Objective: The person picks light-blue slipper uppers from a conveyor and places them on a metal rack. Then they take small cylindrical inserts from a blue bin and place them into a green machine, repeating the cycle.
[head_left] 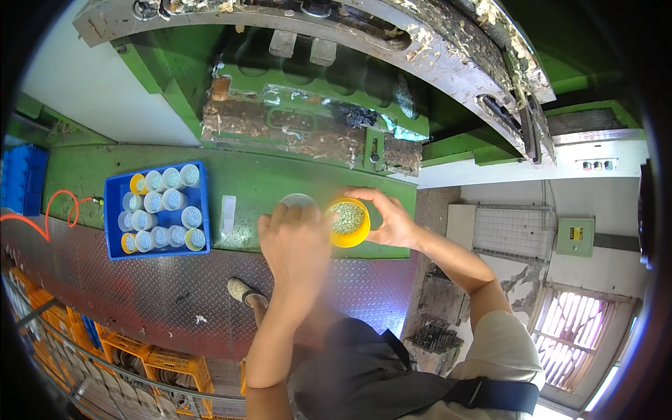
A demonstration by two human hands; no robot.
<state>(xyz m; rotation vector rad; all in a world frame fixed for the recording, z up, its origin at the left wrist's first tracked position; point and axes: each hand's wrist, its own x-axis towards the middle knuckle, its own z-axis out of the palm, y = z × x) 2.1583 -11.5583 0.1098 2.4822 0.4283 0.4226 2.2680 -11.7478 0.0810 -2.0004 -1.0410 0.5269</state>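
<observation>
My right hand [391, 219] grips a yellow cup [363, 231] from its right side, with fingers and thumb around the wall. Pale greenish pellets [345, 218] fill much of that cup. Just left of it is my left hand [294, 238], smeared by motion, its fingers near the cup's left rim. Behind those fingers shows the round edge of a whitish cup or lid [299, 200]; whether I touch it is hidden. Farther left, a blue tray [110, 217] holds several cups, mostly whitish with a few yellow, containing pale bluish pellets.
A green machine bed [245, 182] lies under my hands, with a pale strip [228, 213] on it. A dirty metal machine frame [420, 42] arches overhead. An orange hose [50, 210] curls at the left near a blue bin [24, 178]. Yellow crates [178, 360] stand below the tread-plate platform [175, 287].
</observation>
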